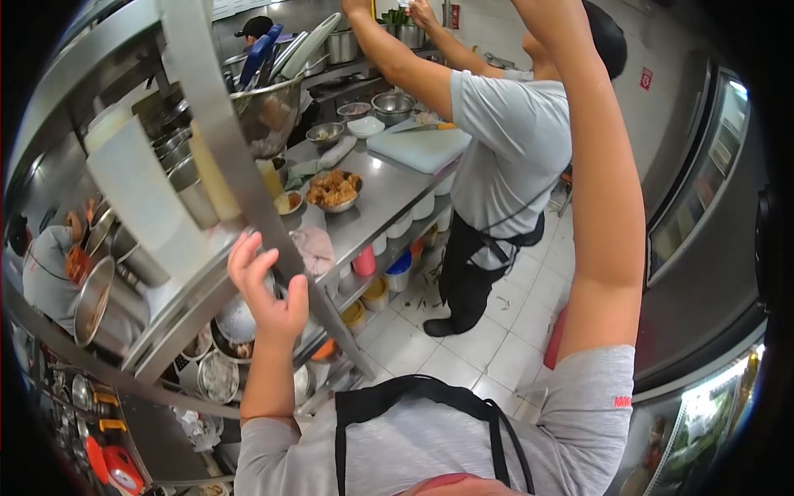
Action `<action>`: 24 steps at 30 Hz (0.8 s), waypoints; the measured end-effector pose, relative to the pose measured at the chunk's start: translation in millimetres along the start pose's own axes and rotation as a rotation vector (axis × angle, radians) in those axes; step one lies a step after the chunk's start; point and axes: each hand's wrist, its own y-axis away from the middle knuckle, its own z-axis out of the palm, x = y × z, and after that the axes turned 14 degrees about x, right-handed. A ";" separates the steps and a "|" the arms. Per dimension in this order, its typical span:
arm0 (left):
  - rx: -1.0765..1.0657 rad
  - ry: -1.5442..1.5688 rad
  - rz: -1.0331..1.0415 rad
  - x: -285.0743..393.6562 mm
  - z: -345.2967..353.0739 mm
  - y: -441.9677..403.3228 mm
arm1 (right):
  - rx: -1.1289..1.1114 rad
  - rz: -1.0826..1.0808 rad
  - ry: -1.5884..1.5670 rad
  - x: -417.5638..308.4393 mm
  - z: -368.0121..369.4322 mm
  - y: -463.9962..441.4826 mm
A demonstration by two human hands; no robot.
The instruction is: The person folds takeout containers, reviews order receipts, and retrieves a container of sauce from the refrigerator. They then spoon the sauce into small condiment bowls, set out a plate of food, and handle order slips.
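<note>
My left hand [269, 289] is raised in front of a steel shelf post [240, 149], its fingers apart and a little curled, with nothing in it. Pale squeeze bottles [145, 182] stand on the shelf above and left of it. A pink cloth [313, 249] lies on the steel counter [376, 178] beyond it, near a bowl of fried food [333, 190]. My right arm stretches up past the top edge, so that hand is out of sight.
A co-worker [513, 140] in a grey shirt and black apron stands ahead with both arms raised. A white cutting board [418, 147] with a knife lies on the counter. Lidded tubs [399, 271] sit below. A glass-door fridge [699, 174] is on the right.
</note>
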 end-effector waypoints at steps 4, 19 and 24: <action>-0.010 -0.285 0.186 -20.2 25.4 -4.5 | 0.030 0.101 0.074 35.9 99.6 -18.8; 0.112 -0.962 0.367 -39.5 57.0 16.2 | 0.068 0.351 0.062 140.8 352.9 -88.8; 0.164 -1.029 0.402 -38.6 68.1 2.6 | -0.030 0.309 0.078 164.1 385.7 -100.2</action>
